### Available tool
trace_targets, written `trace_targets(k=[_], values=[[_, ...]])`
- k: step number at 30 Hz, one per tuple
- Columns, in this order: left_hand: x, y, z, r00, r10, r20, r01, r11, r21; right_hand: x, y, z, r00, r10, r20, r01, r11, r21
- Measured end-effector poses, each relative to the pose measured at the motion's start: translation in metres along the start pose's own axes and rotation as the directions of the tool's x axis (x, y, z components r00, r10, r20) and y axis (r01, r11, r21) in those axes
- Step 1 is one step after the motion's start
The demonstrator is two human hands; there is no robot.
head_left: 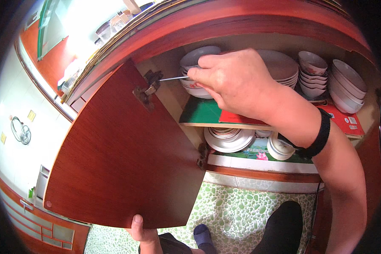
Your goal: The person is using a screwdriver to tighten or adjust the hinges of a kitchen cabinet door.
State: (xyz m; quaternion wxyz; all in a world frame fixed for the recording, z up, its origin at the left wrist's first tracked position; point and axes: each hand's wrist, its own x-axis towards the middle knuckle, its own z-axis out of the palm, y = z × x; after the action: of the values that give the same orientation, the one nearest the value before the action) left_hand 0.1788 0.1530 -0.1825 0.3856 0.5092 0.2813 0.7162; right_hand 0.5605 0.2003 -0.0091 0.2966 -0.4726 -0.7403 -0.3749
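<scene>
A reddish-brown cabinet door [118, 156] stands swung out to the left of the cupboard. My left hand [144, 235] grips its near edge, thumb on the inner face and fingers hidden beneath. My right hand [239, 78] is closed round a screwdriver [173, 78]; its thin metal shaft points left and the handle is hidden in my fist. The tip meets, or nearly meets, the dark, worn upper hinge [150, 86] between door and cabinet side. Farther down, a lower hinge [202, 155] joins the same door.
Behind my right hand, the upper shelf [201, 110] carries stacked bowls [312, 76] and plates [279, 63]. More plates [228, 142] sit on the lower shelf. The countertop edge [224, 21] overhangs the cupboard. Pebble-patterned flooring [237, 207] and my feet show below.
</scene>
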Motion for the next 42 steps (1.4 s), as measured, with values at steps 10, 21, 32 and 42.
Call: trace_targets(k=[10,21,32,42], values=[[0.001,0.002,0.001,0.999,0.043,0.017,-0.043,0.999,0.019,0.016,-0.011,-0.004,0.881,0.441,0.170,-0.471,0.848,0.245],[0.001,-0.002,-0.002,0.998,0.069,0.005,-0.069,0.998,0.007,0.020,0.017,-0.017,0.532,0.182,0.827,-0.843,0.014,0.538],[-0.002,0.002,0.000,0.999,0.033,0.010,-0.033,0.999,0.009,-0.005,-0.014,0.011,0.989,0.114,-0.092,-0.112,0.993,0.023],[-0.003,0.000,-0.006,0.997,0.067,0.046,-0.068,0.997,0.031,0.002,-0.006,-0.005,0.855,0.384,0.349,-0.515,0.550,0.658]])
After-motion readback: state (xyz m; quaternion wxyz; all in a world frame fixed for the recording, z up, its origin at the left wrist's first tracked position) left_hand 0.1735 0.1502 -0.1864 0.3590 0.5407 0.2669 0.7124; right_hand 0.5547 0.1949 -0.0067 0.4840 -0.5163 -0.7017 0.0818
